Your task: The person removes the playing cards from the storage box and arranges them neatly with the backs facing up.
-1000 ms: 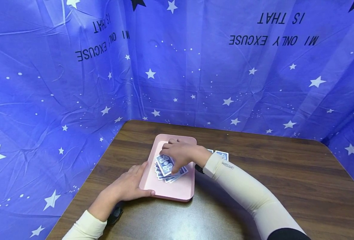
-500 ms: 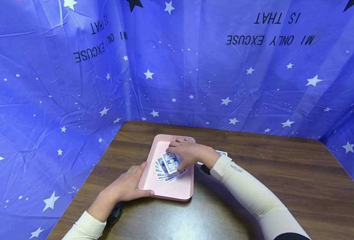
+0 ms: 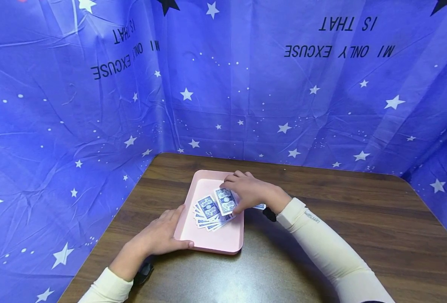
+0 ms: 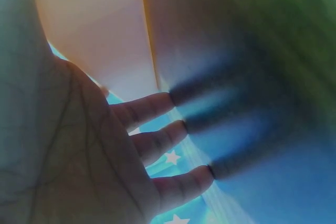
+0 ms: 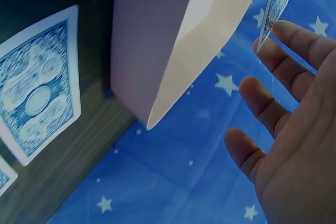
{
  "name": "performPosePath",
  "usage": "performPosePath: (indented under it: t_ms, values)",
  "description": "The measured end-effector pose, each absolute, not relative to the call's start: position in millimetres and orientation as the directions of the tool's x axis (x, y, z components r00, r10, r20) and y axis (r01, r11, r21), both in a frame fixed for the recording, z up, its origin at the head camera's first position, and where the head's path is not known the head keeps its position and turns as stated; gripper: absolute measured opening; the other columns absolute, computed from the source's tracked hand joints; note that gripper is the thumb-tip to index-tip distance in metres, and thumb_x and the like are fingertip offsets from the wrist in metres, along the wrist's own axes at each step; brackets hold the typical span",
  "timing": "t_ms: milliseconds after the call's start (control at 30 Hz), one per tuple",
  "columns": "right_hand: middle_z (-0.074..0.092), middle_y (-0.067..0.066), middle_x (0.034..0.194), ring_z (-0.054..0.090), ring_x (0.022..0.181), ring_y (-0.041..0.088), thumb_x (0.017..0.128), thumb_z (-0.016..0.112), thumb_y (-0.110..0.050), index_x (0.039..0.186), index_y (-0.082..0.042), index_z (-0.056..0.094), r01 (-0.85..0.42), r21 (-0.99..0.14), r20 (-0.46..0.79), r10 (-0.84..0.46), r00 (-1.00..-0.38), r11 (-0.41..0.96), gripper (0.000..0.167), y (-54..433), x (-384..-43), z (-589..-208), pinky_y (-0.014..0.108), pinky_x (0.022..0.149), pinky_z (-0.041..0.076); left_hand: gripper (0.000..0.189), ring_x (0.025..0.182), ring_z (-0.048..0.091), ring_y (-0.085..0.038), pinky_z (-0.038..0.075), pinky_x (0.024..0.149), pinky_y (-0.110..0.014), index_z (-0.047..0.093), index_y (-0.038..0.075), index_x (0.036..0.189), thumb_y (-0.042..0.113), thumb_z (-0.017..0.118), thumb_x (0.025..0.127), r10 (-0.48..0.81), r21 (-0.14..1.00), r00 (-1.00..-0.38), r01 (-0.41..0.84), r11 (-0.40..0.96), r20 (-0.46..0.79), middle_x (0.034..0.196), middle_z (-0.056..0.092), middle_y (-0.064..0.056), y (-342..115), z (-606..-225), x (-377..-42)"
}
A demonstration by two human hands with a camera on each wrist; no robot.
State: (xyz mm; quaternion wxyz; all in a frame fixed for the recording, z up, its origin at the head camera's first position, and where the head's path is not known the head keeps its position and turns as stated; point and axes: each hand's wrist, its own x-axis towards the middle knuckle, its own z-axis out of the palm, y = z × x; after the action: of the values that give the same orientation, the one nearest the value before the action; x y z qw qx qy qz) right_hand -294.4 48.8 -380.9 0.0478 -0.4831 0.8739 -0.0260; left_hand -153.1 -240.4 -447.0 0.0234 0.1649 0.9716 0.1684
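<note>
A pink tray (image 3: pixel 212 242) lies on the wooden table. Inside it is a loose fan of playing cards (image 3: pixel 208 207), blue backs up. My right hand (image 3: pixel 253 191) pinches a single playing card (image 3: pixel 226 202) between thumb and fingers above the tray's right part. In the right wrist view that card (image 5: pixel 278 3) appears edge-on at the fingertips, and the other fingers are spread. My left hand (image 3: pixel 162 233) rests along the tray's left side, its thumb by the near corner. The left wrist view shows its fingers (image 4: pixel 176 192) fairly straight, tips touching the table surface.
Just right of the tray, more blue-backed cards (image 5: pixel 39 90) lie on the tabletop (image 3: pixel 341 223), partly hidden by my right hand in the head view. A blue star-patterned curtain (image 3: pixel 227 92) surrounds the table's back and sides.
My right hand has moved right across the tray with the pinched card, away from the fanned cards, uncovering more of them. The left hand stays in place on the tray.
</note>
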Motion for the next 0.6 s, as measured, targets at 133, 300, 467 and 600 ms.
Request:
performPosePath:
  t_ms: [133, 300, 467, 600]
  values:
    - [0.051, -0.002, 0.136, 0.041, 0.121, 0.022, 0.066, 0.087, -0.050, 0.140, -0.020, 0.055, -0.827, -0.105, -0.016, -0.833, -0.554, 0.552, 0.086, 62, -297, -382, 0.047, 0.096, 0.036, 0.119, 0.133, 0.043, -0.039, 0.041, 0.105, -0.053, 0.025, -0.002, 0.154, 0.074, 0.068, 0.074, 0.335, 0.333, -0.942, 0.324, 0.886, 0.026, 0.145, 0.046, -0.022, -240, -447, -153]
    - [0.053, -0.001, 0.134, 0.042, 0.118, 0.022, 0.067, 0.087, -0.049, 0.140, -0.019, 0.055, -0.803, -0.131, -0.005, -0.811, -0.586, 0.581, 0.085, 79, -300, -384, 0.049, 0.096, 0.036, 0.119, 0.133, 0.043, -0.040, 0.041, 0.104, -0.054, 0.025, -0.001, 0.155, 0.074, 0.068, 0.073, 0.331, 0.337, -0.944, 0.317, 0.887, 0.017, 0.144, 0.046, -0.022, -239, -447, -153]
    - [0.053, 0.000, 0.133, 0.042, 0.119, 0.023, 0.065, 0.088, -0.049, 0.139, -0.019, 0.055, -0.782, -0.149, 0.007, -0.790, -0.613, 0.605, 0.086, 96, -302, -386, 0.048, 0.096, 0.036, 0.120, 0.133, 0.043, -0.040, 0.042, 0.103, -0.055, 0.025, -0.002, 0.155, 0.073, 0.069, 0.073, 0.326, 0.340, -0.945, 0.311, 0.887, 0.013, 0.144, 0.046, -0.023, -238, -446, -154]
    - [0.054, 0.002, 0.134, 0.042, 0.122, 0.025, 0.066, 0.087, -0.047, 0.140, -0.017, 0.056, -0.769, -0.166, 0.018, -0.778, -0.628, 0.617, 0.085, 110, -302, -389, 0.047, 0.095, 0.036, 0.120, 0.133, 0.043, -0.041, 0.042, 0.103, -0.055, 0.024, -0.001, 0.155, 0.074, 0.069, 0.072, 0.324, 0.335, -0.946, 0.308, 0.891, 0.009, 0.144, 0.046, -0.022, -238, -447, -154]
